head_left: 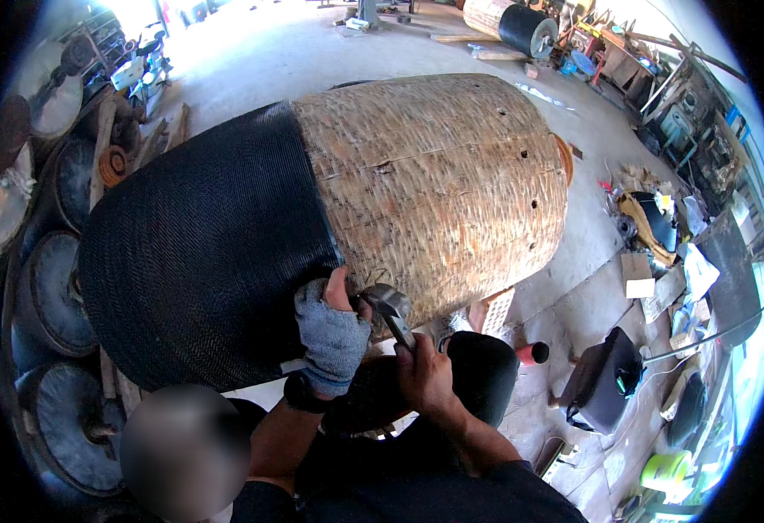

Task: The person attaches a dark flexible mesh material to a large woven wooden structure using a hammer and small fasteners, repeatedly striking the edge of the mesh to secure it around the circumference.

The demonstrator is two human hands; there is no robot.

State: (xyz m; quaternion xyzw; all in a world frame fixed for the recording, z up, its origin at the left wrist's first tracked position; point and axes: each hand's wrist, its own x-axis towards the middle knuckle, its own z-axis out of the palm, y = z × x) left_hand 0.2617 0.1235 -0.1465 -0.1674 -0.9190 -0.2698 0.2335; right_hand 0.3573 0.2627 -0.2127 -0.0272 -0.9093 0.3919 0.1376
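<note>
1. Your right hand is gripping the hammer by its handle.
2. Your gloved left hand is resting by the edge of the black wrap, thumb raised, fingers curling near the hammer's head; I cannot tell whether they are pinching anything.
3. The drum is lying on its side before you, the wrap covering its left part.
4. For clean blows, you should probably be keeping those fingertips clear and the wrap's edge flat.
</note>
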